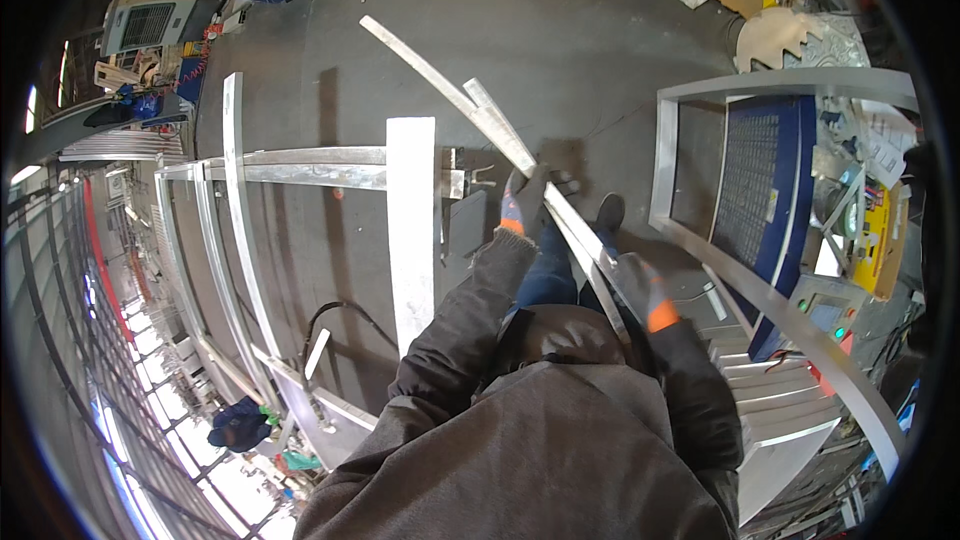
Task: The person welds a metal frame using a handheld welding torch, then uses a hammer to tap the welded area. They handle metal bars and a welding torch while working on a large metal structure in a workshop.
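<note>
Long thin silvery metal bars [440, 82] slant across in front of me, at least two of them together, from the far left down to my waist. My left hand [526, 198], in a dark glove with an orange cuff, is closed round the bars about midway. Nearer my body on the right, my right hand [638, 285], gloved alike, is closed on their lower part; its fingertips are partly hidden. A shorter bar end [482, 98] sticks out beside the longest one. Below my left hand, the bars fan slightly apart.
To my left stands a metal frame [300, 168] with a wide pale beam [411, 230] across its end. On my right, a rectangular metal frame [668, 155] leans by a blue panel [765, 180] and a control box [826, 316]. Stacked metal profiles [780, 400] lie beside my right arm.
</note>
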A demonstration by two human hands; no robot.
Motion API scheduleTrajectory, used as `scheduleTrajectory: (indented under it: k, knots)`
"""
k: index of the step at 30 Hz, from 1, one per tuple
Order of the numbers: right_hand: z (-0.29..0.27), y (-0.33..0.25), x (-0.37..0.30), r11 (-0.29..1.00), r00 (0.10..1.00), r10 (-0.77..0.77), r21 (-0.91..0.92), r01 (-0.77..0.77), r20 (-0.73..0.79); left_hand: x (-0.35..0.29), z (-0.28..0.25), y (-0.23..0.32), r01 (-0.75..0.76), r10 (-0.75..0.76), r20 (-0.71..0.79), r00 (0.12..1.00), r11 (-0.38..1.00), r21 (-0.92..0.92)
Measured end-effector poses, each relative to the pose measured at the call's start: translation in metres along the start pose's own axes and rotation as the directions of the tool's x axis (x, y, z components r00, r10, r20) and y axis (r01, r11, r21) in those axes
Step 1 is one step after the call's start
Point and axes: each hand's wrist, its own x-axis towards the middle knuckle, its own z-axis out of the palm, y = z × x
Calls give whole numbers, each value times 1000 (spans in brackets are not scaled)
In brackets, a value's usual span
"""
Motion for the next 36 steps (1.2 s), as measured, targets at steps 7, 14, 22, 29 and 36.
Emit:
scheduleTrajectory:
  k: [7,14,22,29,36]
  knots:
    - [-62,9,19,643,644,-703,-657,393,-303,25,11,-61,-30,-6,94,996,925,380]
    - [-88,55,20,796,830,-296,-603,-60,-473,73,-45,-181,378,-391,30,920,904,201]
    - [-88,150,41,824,909,11,-511,-244,-416,64,-127,-271,411,-341,-237,910,819,400]
    - [-108,185,57,819,933,-103,-562,-117,-344,53,-144,-274,458,-441,-407,800,887,-60]
    - [-109,175,50,777,958,-24,-608,-163,-287,64,-158,-235,525,-495,-439,750,849,-60]
